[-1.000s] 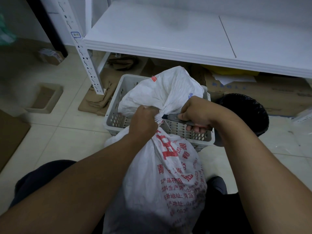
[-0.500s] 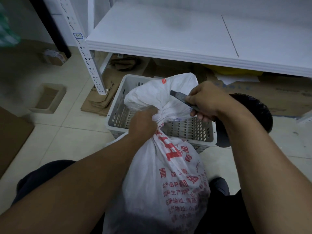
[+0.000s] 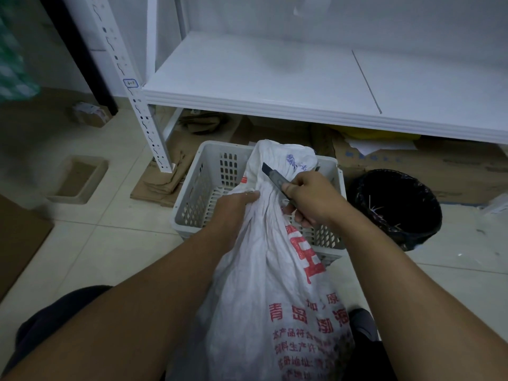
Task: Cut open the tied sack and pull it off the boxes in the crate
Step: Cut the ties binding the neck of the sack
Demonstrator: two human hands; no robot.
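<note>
A white woven sack (image 3: 264, 292) with red print stands between my knees, its gathered neck leaning over a grey perforated crate (image 3: 214, 171). My left hand (image 3: 235, 207) grips the bunched neck from the left. My right hand (image 3: 310, 202) holds a grey utility knife (image 3: 273, 176), whose tip points up and left against the loose top of the sack above the neck. No boxes can be seen; the sack hides its contents and much of the crate's inside.
A white metal shelf (image 3: 275, 86) hangs over the crate, its slotted post (image 3: 143, 114) at left. A black-lined bin (image 3: 395, 207) stands right of the crate. Flattened cardboard (image 3: 165, 177) lies under the shelf, and a shallow cardboard tray (image 3: 78, 178) sits on the tiled floor.
My right hand drew the knife out from under the sack's neck and raised it, blade now angled up-left on the sack top. My left hand kept its grip on the neck.
</note>
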